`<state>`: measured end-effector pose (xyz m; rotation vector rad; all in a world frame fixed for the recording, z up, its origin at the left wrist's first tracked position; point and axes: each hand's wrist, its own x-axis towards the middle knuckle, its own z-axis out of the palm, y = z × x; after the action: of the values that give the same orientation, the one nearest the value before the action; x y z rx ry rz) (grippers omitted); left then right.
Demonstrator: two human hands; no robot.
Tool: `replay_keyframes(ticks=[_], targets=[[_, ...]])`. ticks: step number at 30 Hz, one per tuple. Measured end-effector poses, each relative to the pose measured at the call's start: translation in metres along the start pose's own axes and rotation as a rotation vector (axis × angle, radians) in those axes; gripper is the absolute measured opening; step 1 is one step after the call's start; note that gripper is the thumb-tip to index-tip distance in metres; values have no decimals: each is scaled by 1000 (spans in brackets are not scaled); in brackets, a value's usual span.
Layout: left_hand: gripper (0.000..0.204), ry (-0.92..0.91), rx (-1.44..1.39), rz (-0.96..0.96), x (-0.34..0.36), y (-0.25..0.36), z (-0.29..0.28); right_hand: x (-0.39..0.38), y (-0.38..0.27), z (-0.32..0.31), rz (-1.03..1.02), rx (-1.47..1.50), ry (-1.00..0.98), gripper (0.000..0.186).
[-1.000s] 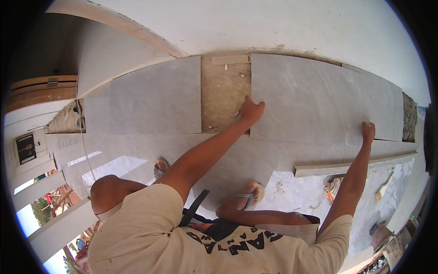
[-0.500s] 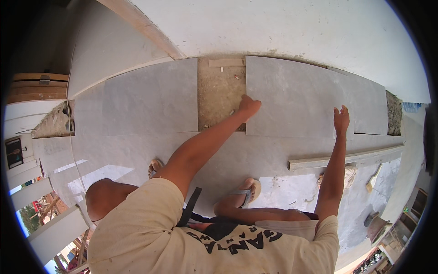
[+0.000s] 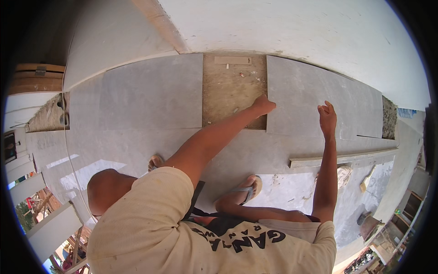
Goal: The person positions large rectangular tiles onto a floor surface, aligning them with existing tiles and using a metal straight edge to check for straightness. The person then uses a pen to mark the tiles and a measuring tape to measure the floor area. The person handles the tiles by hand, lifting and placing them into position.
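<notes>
My left hand [image 3: 263, 106] is closed around the left edge of a large grey floor tile [image 3: 296, 86], with the fingers lapping over its top. My right hand [image 3: 327, 118] is over the same tile, fingers bent and a little apart, and nothing shows in it. Left of this tile lies a bare strip of rough brown bed [image 3: 230, 96]. Across that strip, another grey tile [image 3: 155, 93] lies flat along the wall.
On the strip rests a short flat piece [image 3: 232, 60] among small white bits. A long straight bar [image 3: 346, 157] lies right of my feet, near a brush [image 3: 368, 178] and a bucket [image 3: 370, 227]. A thin cord [image 3: 65, 118] runs down at left. White wall [image 3: 283, 27] stands ahead.
The right-hand tile's near-left edge has shifted right, and the bare strip looks wider. My left hand has moved right with it; my right hand has come left.
</notes>
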<state>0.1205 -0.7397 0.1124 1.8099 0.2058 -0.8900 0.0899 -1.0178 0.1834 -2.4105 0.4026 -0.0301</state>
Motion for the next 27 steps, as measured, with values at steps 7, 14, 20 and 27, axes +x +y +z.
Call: replay_keyframes(ticks=[7, 14, 20, 27], targets=[[21, -93, 388, 145, -61, -35, -130, -25, -60, 33, -71, 73, -161, 45], [27, -146, 393, -331, -252, -113, -289, -23, -100, 89, -134, 271, -317, 43], [26, -96, 35, -901, -448, -238, -279, -24, -150, 149, -170, 418, -476, 44], [26, 35, -207, -990, -533, -282, -213, -28, -184, 172, -154, 483, -594, 46]])
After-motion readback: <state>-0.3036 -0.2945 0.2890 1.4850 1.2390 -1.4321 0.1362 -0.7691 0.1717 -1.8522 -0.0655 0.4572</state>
